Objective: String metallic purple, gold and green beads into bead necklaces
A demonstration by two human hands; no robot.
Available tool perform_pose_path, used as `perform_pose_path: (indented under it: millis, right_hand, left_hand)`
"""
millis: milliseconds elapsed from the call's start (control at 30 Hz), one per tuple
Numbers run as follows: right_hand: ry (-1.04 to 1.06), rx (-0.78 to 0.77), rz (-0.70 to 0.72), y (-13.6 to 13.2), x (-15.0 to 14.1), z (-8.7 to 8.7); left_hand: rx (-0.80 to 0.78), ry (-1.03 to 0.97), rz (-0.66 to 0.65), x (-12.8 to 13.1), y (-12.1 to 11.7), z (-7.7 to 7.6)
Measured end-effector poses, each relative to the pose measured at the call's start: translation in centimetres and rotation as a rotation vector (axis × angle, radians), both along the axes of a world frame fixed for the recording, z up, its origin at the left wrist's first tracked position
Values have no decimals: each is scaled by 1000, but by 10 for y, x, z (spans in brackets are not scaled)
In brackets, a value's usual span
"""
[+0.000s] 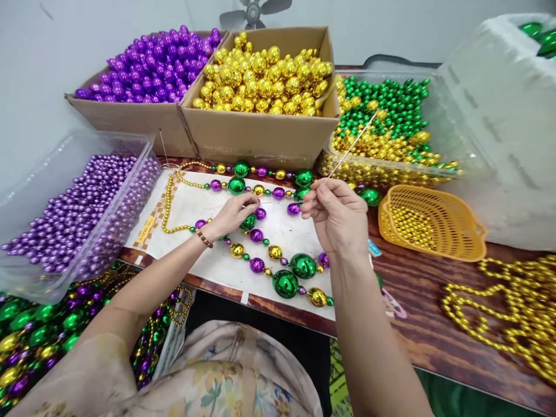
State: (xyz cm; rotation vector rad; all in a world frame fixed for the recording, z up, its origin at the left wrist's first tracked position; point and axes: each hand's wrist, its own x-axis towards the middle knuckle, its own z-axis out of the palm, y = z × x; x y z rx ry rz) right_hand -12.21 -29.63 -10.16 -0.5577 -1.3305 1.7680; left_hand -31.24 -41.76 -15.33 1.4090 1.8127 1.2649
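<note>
Right hand's (341, 211) fingers have a tight pinch on a thin white rod (351, 146), long axis slanting up and away to their right. There's a purple bead (294, 209) just below those fingertips, so that hand's nearer it. Left hand's (234, 217) fingers look pinched on the fine thread (278, 201) stretching between both. Beaded strands (256, 265) lie underneath, cardboard box (256, 138) beyond.

A dark fan (253, 11) can be spotted way at the back, plus some pink pin-looking thing (396, 308) is seen on the desk (419, 289).
</note>
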Motion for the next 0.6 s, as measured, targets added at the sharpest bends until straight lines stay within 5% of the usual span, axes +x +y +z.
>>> perform_pose_path:
  millis: [167,333,600]
  right_hand:
    - [-6,-76,-37,4,-11,-13]
    - [-50,-131,-23,-1,-21,-17]
    - [-43,-129,104,6,-24,-29]
  left_hand:
    - [-141,220,111,-13,-11,-13]
    - [-219,395,205,-13,-15,-2]
    - [20,-98,122,-8,-3,16]
